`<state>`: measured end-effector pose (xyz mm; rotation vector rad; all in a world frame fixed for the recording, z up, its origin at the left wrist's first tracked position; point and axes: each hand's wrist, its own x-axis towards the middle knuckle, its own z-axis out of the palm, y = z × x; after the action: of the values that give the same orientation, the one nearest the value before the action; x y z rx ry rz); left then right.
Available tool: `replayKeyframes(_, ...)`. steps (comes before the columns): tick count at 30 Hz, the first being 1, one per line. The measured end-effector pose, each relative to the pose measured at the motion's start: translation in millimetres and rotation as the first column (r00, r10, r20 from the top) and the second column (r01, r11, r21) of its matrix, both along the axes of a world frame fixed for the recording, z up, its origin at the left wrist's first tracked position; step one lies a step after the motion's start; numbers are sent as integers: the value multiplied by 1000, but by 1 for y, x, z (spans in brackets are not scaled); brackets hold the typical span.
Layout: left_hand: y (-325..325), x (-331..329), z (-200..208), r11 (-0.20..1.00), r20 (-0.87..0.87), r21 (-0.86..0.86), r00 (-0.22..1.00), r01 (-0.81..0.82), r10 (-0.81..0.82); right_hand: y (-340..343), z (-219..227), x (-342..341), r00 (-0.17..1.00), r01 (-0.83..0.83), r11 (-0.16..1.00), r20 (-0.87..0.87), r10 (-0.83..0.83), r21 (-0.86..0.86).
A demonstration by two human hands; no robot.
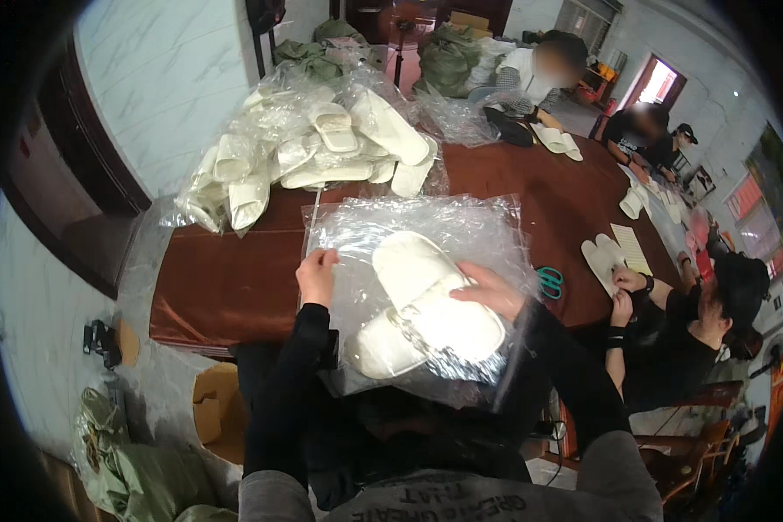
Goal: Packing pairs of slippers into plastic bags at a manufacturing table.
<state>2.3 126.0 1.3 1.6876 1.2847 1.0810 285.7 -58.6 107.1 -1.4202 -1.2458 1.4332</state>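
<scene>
2 white slippers (452, 326) lying with a clear plastic bag (496, 226) at the tabletop's (235, 291) near edge

The slippers are crossing each other, and the bag is spreading around them and overhanging the near edge; I cannot tell whether they are lying inside it. The left hand (317, 277) is curling its fingers together by the bag's left side; whether they are pinching the film, I cannot tell. The right hand (494, 291) is touching the upper slipper, thumb and fingers standing slightly apart; whether it is gripping, I cannot tell. The 2 hands are resting apart from each other.

Teal-handled scissors (550, 283) are lying just right of the bag. A heap of bagged slippers (335, 126) is covering the tabletop's far left corner. Toward the right edge, a yellowish sheet (631, 250) is lying beside 1 pale pair of slippers (602, 254), which a co-worker (679, 339) is handling. Another person (518, 74) is leaning in at the far edge, near 1 more pair (557, 141). Below the near left corner, a cardboard box (217, 383) is standing open.
</scene>
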Motion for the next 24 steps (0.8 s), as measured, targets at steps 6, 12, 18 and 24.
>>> replayKeyframes(6, 21, -8, -51, 940, -130, 40, 931, -340, 342, -84, 10, 106, 903, 428, 896, -9, -430, 114)
replayKeyframes(12, 6, 0, -18, 848, 96, -471, 941, -243, 323, -151, 43, 142, 416, 849, 255, -290, -862, 462)
replayKeyframes(18, -59, 14, 8, 897, -390, 433, 878, -90, 276, -119, 56, 22, 494, 811, 321, -280, -823, 489)
replayKeyframes(24, -68, 33, -55, 921, -732, 183, 673, 343, -105, -58, -60, -99, 793, 610, 711, -263, -550, 349)
